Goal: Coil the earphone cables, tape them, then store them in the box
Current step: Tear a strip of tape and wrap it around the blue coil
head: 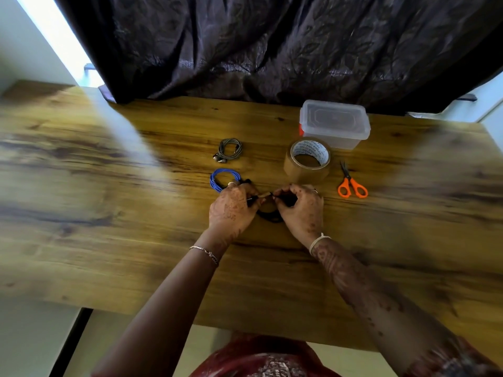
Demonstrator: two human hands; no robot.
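Note:
A coiled black earphone cable (270,216) lies on the wooden table (136,213) between my two hands. My left hand (231,210) and my right hand (300,210) both pinch its top, where a small strip of brown tape spans my fingertips. A coiled blue earphone cable (221,179) rests just beyond my left hand. Farther back lies a coiled grey earphone cable (228,150). The roll of brown tape (307,160) stands beyond my right hand. A clear plastic box (334,123) with its lid on sits behind the roll.
Orange-handled scissors (351,183) lie right of the tape roll. A dark curtain (272,44) hangs along the table's far edge. The table's near edge runs close to my body.

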